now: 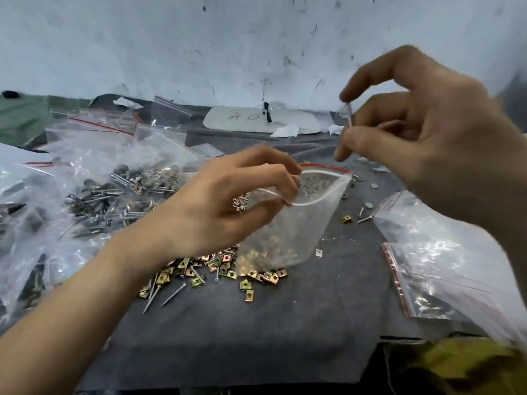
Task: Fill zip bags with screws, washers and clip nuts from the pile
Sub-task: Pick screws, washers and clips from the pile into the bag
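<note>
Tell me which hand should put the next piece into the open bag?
The right hand: it pinches a screw above the zip bag, whose mouth the left hand holds open.

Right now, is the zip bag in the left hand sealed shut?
No, the left hand holds the zip bag with its mouth gaping open.

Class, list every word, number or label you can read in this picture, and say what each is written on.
"O": handwritten in dark ink on the white panel at the back.
Scrawl beside it on the same panel: too blurred to read.
Zip bags: red stripes only, no text visible.
</note>
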`<state>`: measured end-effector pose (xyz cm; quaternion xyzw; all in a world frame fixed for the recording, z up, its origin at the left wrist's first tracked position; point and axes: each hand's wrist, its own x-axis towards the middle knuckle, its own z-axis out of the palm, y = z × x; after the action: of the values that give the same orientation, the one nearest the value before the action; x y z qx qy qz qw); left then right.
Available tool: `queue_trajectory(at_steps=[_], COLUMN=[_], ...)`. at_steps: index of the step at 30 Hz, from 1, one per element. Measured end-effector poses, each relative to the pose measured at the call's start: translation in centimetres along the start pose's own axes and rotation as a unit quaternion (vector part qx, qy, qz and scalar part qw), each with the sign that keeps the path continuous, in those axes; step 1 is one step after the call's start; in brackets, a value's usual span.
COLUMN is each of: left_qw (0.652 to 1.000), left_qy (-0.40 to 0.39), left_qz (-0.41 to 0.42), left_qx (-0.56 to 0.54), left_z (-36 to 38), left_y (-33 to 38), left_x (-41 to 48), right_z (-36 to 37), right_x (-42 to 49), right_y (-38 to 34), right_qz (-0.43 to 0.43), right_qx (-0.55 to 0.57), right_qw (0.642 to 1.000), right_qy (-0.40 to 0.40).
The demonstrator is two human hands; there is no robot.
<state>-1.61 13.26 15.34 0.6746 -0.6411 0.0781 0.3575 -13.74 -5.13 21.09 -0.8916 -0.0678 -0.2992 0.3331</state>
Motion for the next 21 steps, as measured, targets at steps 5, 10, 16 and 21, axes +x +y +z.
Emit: queue_trajectory(at_steps=[5,10,16,21], left_qw=[0.993,0.97,0.97,0.968], left_qy=[-0.004,0.015,0.017,0.024], left_qz=[-0.03,-0.087,-0.11,-0.1], left_qx=[-0.113,-0.225,-0.216,-0.231], left_z=[-0.6,-1.0,-0.9,-0.7], left_y=[0.2,0.7,0.8,0.0], left_x=[0.0,-0.1,-0.6,-0.8], right_z=[0.1,0.4,1.6,2.2], right_x=[0.1,0.5,1.4,1.5], right_y=[-0.2,-0.5,-0.5,-0.2], right_qz=[-0.02,0.006,0.023,0.02], right_qx=[-0.046,0.01,-0.026,-0.066], right_qw=[0.997,0.991,0.988,0.991], right_qy=[-0.058,-0.132,-0.153,-0.117])
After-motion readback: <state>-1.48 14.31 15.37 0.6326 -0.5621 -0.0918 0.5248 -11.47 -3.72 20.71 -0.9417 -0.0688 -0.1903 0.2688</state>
